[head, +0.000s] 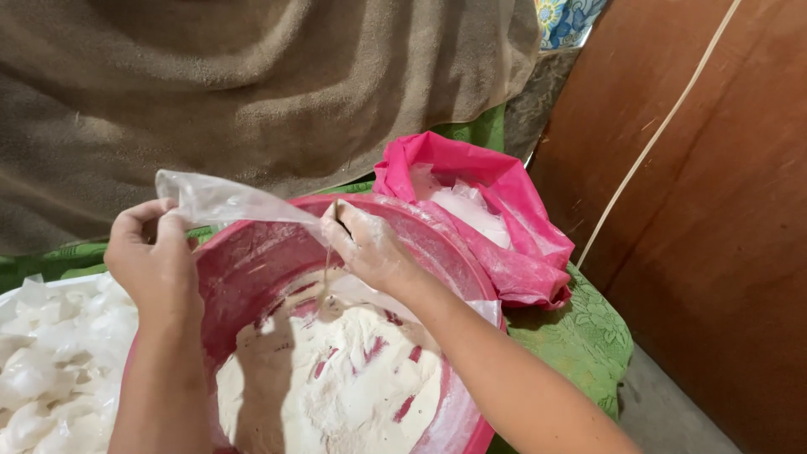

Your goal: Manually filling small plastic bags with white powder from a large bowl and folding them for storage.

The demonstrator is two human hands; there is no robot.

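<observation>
The thin clear plastic bag (227, 202) is stretched between both hands, above the big pink tub (252, 261). The left hand (154, 256) pinches one end with closed fingers (172, 220). The right hand (370, 245), dusty with flour, has its fingers closed on the other end. The bag looks see-through, wrinkly and floppy. White flour (345, 387) fills the tub below. A pink bag (504, 210) sits behind.

Both hands (155, 252) (366, 244) raised, fingers pinched shut.
</observation>
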